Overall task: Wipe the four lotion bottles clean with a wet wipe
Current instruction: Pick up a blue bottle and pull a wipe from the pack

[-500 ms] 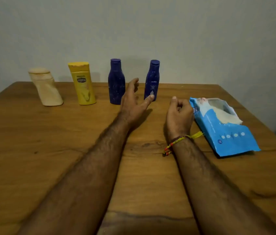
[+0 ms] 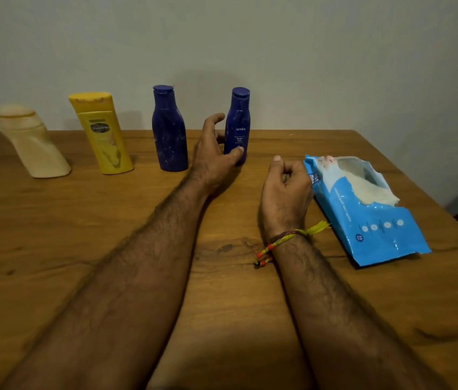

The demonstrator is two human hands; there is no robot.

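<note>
Head view, bottles: four stand upright in a row near the far edge of the wooden table [image 2: 53,277], just in front of the wall [image 2: 306,52].
Row, left to right: slanted cream bottle [image 2: 32,142], yellow bottle [image 2: 101,133], plain dark blue bottle [image 2: 168,129], blue Nivea bottle [image 2: 237,125].
Gaps: clear wood shows between each pair of bottles; the widest opening lies between the two blue ones, where the left hand sits.
Left hand [image 2: 213,156]: fingers spread apart and cupped round the Nivea bottle's left side, thumb tip touching its lower front; whether the other fingers touch it cannot be told.
Right hand [image 2: 285,190]: hovers with fingers loosely curled, holding nothing, its knuckles just beside the top corner of the wipes pack. A beaded thread band [image 2: 281,240] circles the wrist.
Wet wipes pack [image 2: 374,220]: blue, lying flat near the table's right edge, flap open, a white wipe [image 2: 368,190] showing.
Open room: bare tabletop spreads left of and beneath both forearms.
</note>
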